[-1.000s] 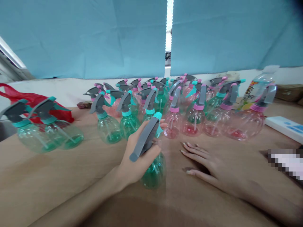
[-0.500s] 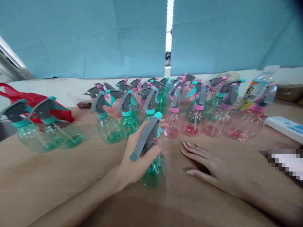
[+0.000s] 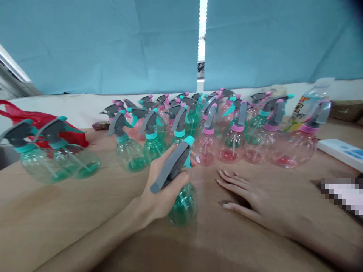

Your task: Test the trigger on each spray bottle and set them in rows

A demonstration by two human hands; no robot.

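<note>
My left hand (image 3: 163, 189) is wrapped round the neck of a green spray bottle (image 3: 183, 207), below its grey head with a turquoise nozzle. The bottle stands on the wooden table (image 3: 113, 226), and my fingers hide its collar. Palm down on the tabletop, my right hand (image 3: 246, 196) rests with fingers stretched out and nothing in it. Ahead of it stands a front row of pink spray bottles, among them a pink-collared bottle (image 3: 207, 151). Just beyond my left hand are green spray bottles, one a turquoise-collared bottle (image 3: 132, 155).
Several more spray bottles crowd the back. Two green spray bottles (image 3: 85, 162) stand apart at the left, before a red plastic bag (image 3: 36, 121). To the right are a labelled clear bottle (image 3: 309, 98), a white box (image 3: 342, 151) and a pixelated object (image 3: 343, 194). A blue sheet (image 3: 113, 45) hangs behind.
The spray head in my left hand has tilted slightly to the left and down. My right hand and the other bottles have stayed put.
</note>
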